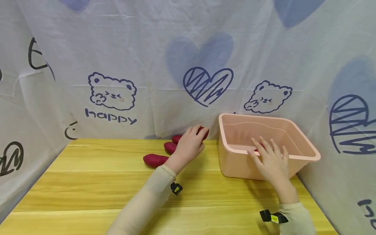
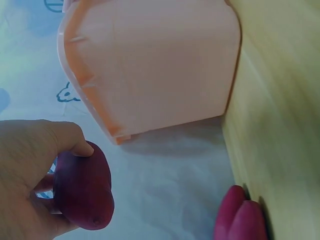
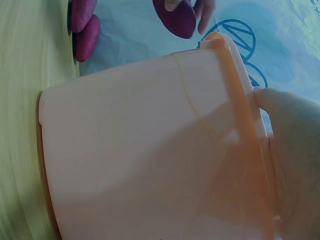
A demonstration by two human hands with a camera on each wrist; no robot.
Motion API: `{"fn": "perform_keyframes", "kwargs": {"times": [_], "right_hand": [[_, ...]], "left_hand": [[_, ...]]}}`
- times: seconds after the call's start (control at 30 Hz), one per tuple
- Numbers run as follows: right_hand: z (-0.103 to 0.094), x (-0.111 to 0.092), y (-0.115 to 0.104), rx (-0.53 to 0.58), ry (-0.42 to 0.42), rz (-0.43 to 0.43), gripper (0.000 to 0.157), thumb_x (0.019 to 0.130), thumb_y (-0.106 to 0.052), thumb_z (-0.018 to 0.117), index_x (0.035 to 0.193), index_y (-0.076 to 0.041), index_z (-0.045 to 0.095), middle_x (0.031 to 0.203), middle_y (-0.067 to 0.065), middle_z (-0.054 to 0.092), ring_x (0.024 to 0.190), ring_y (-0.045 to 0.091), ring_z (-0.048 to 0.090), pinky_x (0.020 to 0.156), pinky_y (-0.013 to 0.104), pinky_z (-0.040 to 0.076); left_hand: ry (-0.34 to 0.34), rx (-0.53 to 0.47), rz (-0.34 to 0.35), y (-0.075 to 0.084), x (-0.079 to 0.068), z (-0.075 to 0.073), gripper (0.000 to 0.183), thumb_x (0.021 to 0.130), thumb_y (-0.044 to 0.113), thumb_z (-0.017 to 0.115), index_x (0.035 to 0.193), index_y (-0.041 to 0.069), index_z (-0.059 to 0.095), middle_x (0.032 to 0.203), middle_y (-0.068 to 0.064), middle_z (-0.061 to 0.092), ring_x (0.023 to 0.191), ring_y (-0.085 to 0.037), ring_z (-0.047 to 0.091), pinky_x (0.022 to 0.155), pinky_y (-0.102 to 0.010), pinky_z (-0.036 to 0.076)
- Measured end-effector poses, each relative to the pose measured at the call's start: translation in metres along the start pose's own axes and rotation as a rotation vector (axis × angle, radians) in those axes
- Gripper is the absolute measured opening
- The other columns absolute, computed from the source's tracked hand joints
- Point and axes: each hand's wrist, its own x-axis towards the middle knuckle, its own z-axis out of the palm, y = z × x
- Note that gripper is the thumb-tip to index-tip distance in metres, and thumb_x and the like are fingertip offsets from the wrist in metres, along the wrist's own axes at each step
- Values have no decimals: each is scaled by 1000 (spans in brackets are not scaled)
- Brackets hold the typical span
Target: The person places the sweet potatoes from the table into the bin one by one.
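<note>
"Roots (image 1: pixel 155 160), three and dark red, lie on the table (image 1: pixel 88 182), just left of the grip and lower. What does the left hand (image 1: pixel 186 147) itself have?"

"A fourth, the held root (image 2: pixel 84 190), clear of the table; its fingers curl round it."

"How would you handle that well?"

"I'd pinch firmly, since the skin looks smooth and could slip, and carry it high. The pink bin (image 1: pixel 241 166) stands just right of the grip, and its rim (image 1: pixel 222 132) could catch the root on a low swing. I'd lower before loosening, to spare it a bruise."

"And farther right of the grip?"

"The right hand (image 1: pixel 273 162), over the bin's near edge, fingers spread, gripping nothing I can make out. A red piece (image 1: pixel 262 145) shows between them, inside the bin; whether they touch it, I cannot tell."

"Do all views show that?"

"No, only the head view looks inside. The left wrist view gives the held root's blunt end and the digits on it, which the head view mostly hides behind the hand. The right wrist view has the bin's outer wall and part of the right hand beside the rim, its fingertips out of sight."
</note>
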Motion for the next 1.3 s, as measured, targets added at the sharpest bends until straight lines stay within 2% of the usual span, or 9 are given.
{"fn": "perform_keyframes", "kwargs": {"times": [0.37, 0.6, 0.77, 1.03, 1.3], "right_hand": [[2, 1, 1, -1, 9, -2, 64, 98, -61, 34, 149, -22, 39, 156, 16, 34, 144, 45, 20, 113, 69, 2], [1, 0, 1, 1, 9, 1, 63, 98, -60, 34, 149, -23, 40, 156, 16, 34, 144, 45, 20, 113, 69, 3], [1, -1, 1, -3, 9, 1, 63, 98, -60, 34, 150, -24, 39, 156, 16, 34, 144, 45, 20, 113, 69, 3], [2, 0, 1, -1, 20, -3, 63, 98, -59, 35, 150, -23, 39, 156, 16, 35, 144, 45, 21, 113, 69, 3], [2, 0, 0, 3, 26, -2, 62, 99, -59, 35, 149, -24, 40, 155, 15, 36, 144, 45, 22, 113, 69, 4]], "left_hand": [[42, -9, 53, 10, 24, -6, 50, 87, 15, 67, 135, 16, 55, 131, -12, 57, 112, -30, 59, 96, -39, 53], [112, -5, 101, 18, 40, -9, 46, 89, 18, 66, 134, 16, 56, 127, -12, 59, 109, -29, 61, 93, -38, 54], [132, -4, 117, 23, 51, -12, 47, 88, 16, 66, 135, 15, 57, 129, -12, 59, 110, -29, 60, 96, -38, 53], [152, 34, 127, 28, 65, -11, 42, 92, 21, 63, 133, 16, 58, 132, -12, 58, 116, -28, 59, 100, -36, 51], [174, 60, 162, 32, 76, -6, 46, 88, 16, 64, 134, 15, 58, 135, -13, 56, 119, -28, 57, 103, -35, 48]]}}
